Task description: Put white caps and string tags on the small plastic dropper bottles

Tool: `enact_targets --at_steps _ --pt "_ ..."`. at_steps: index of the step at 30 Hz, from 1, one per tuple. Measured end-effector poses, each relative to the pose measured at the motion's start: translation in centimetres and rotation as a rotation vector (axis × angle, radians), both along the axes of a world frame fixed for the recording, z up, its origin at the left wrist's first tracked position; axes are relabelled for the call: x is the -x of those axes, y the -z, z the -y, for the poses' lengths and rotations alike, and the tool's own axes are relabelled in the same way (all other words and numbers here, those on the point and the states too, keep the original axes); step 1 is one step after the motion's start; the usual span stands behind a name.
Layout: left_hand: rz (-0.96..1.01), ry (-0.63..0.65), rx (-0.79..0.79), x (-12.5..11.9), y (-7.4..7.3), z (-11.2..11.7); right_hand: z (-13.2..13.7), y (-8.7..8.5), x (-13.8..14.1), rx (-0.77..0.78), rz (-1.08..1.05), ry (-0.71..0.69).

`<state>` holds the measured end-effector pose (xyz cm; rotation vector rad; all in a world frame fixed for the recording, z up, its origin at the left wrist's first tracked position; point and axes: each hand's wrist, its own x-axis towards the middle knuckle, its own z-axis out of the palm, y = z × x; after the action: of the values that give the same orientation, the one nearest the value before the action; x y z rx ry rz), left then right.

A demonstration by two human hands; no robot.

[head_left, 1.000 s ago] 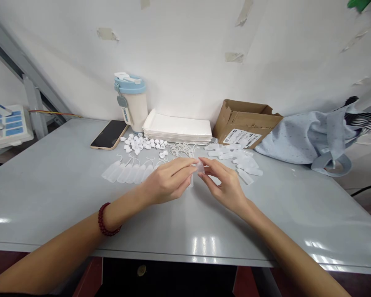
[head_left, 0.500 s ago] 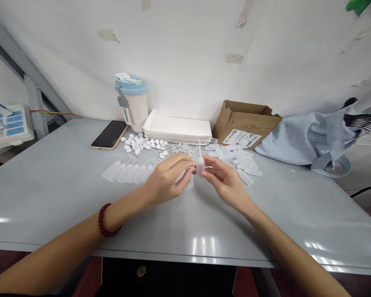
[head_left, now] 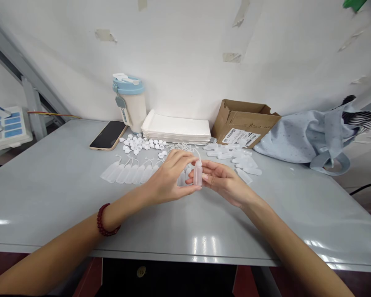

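Note:
A small translucent plastic bottle [head_left: 198, 174] stands upright in the air between my hands, a thin white tube curving up from its neck. My left hand [head_left: 167, 176] spans it, thumb at the base and fingertips near the neck. From the other side, the fingers and thumb of my right hand [head_left: 225, 181] grip the bottle. Behind my left hand, a row of similar bottles with white tubes [head_left: 126, 173] lies on the table; part of the row is hidden. Loose white tubes [head_left: 181, 146] lie in a heap just beyond my fingers.
White caps [head_left: 137, 143] are piled beside a phone [head_left: 109, 134] and a blue-lidded cup [head_left: 132, 103]. A white stack [head_left: 177, 128] lies by the wall. Bottles without tubes [head_left: 243, 159] lie before a cardboard box [head_left: 245, 121]. A light blue bag [head_left: 290, 136] rests at the right.
My left thumb has moved down to the bottle's base, and its fingers have moved near the neck. The bottle sits slightly lower, and its tube now bends left instead of standing straight.

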<state>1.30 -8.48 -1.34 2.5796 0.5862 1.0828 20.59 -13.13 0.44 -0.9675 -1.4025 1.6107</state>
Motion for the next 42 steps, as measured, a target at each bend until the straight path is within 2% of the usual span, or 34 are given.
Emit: enact_targets --at_steps 4,9,11,15,25,42 --pt "-0.032 -0.01 -0.002 -0.1 0.4 -0.3 -0.1 -0.3 -0.1 -0.088 0.197 -0.03" --pt "-0.128 -0.027 0.033 -0.4 1.2 -0.6 -0.1 0.5 -0.1 -0.347 0.666 0.153" --pt "-0.167 -0.032 0.039 -0.7 1.5 -0.7 -0.2 0.9 -0.2 -0.425 0.788 0.207" --pt "-0.239 -0.054 0.033 -1.3 1.6 -0.6 -0.2 1.4 -0.4 -0.499 0.937 0.215" --pt "-0.328 -0.132 -0.031 -1.8 1.5 -0.4 -0.3 1.4 -0.3 -0.449 1.026 0.153" --pt "-0.446 -0.179 -0.017 -2.4 1.7 -0.7 -0.6 1.9 -0.1 -0.374 1.127 0.081"
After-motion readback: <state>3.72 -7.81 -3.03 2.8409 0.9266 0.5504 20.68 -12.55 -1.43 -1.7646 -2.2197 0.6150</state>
